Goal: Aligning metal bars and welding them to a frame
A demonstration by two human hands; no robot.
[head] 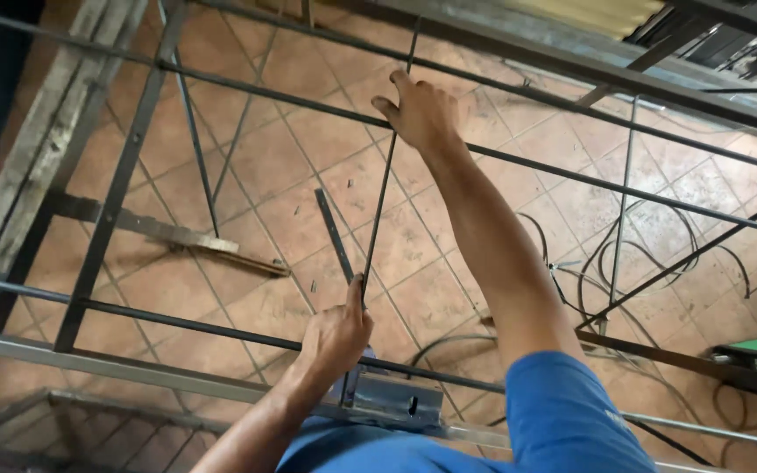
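The thin dark steel rod [385, 188] is running almost upright through your view, leaning slightly, its long axis crossing the horizontal frame bars [247, 92]. You're gripping it at both ends: your right hand [420, 114] is curling closed round it up at the upper bar, your left hand [336, 335] is pinching its lower end just above the lower bar. The left is sitting nearer to you. Below the rod, a grey metal bracket [393, 401]; to its right, cables [624, 263] are coiling over the tiled floor [273, 158].

Thin dark steel rod [385, 188] spans two frame rails.
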